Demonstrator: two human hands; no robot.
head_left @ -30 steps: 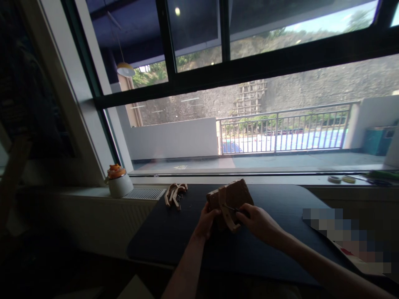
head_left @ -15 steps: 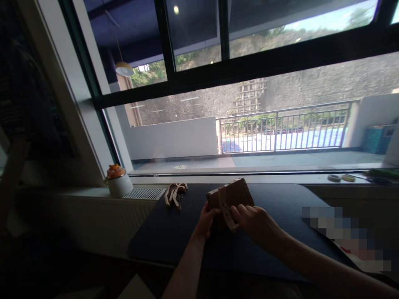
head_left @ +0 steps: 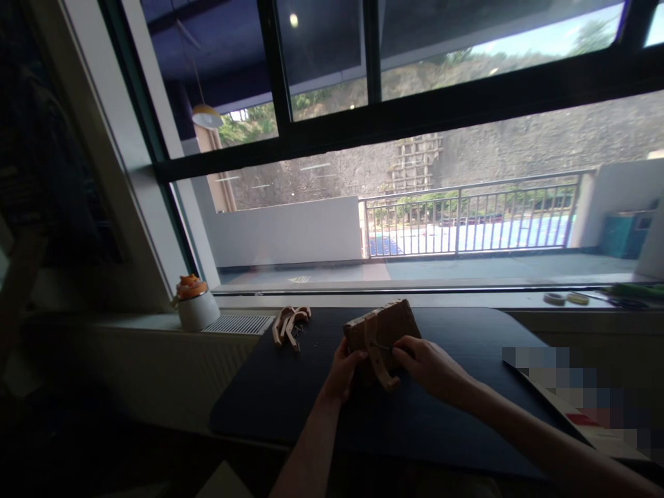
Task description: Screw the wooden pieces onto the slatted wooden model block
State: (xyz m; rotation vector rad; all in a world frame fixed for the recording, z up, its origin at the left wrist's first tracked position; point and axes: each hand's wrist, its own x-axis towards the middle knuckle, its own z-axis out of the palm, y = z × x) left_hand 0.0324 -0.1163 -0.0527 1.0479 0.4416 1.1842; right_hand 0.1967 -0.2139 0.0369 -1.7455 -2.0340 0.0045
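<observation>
My left hand (head_left: 342, 370) is closed round the left side of a brown box-like block (head_left: 397, 324), holding it tilted over the table. Across the block's face lies a curved wooden hook (head_left: 372, 340) with dark holes, its bent end pointing down toward me. My right hand (head_left: 425, 360) pinches a thin dark screw-like piece (head_left: 384, 347) between thumb and fingers. The piece's tip points at the middle of the hook; whether it sits in a hole I cannot tell. My left thumb rests close to the hook's left edge.
Several more curved wooden hooks (head_left: 291, 325) lie at the dark table's (head_left: 467, 401) far left, with small screws (head_left: 297, 337) beside them. A white pot with an orange top (head_left: 198, 308) stands on the sill. Tape rolls (head_left: 555, 299) lie at the right sill. A blurred flat sheet (head_left: 586, 415) is at right.
My right hand has drawn back slightly to the right from the hook, so the thin piece in its pinch now shows. My left hand and the block have hardly moved.
</observation>
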